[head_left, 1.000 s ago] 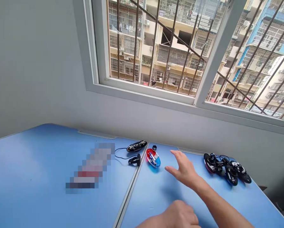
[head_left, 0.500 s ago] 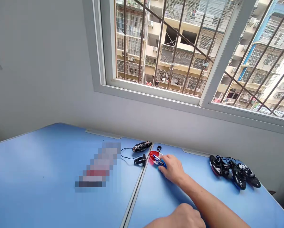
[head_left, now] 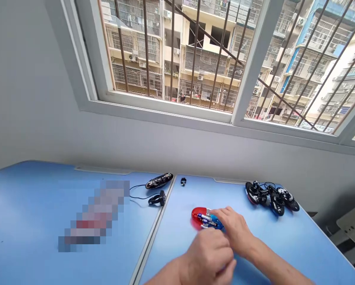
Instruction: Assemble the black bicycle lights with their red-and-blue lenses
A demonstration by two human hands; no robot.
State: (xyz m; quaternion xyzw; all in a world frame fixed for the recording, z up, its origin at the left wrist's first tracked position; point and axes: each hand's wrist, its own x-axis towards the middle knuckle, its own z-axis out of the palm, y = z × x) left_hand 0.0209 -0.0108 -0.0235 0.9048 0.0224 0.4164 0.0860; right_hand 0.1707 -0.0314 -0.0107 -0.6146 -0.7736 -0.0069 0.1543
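Note:
A glossy oval red-and-blue casing with blue and white parts lies on the blue table. My right hand grips its blue right end, with the fingertips partly hidden behind it. In front of it, nearer to me, is my left hand, a closed fist slightly smeared by motion. Whatever may be inside that fist is hidden. The fist overlaps the casing's lower right edge in view; whether they touch, I cannot tell.
A black oval device and a small black clamp lie by the table seam. A tiny black piece sits near the wall. Black oval devices with cables are at the right. A blurred-out patch covers something left.
My right hand has drawn the red-and-blue casing away from the wall side, toward me. My left fist has risen and come close to it. The view has turned to the right.

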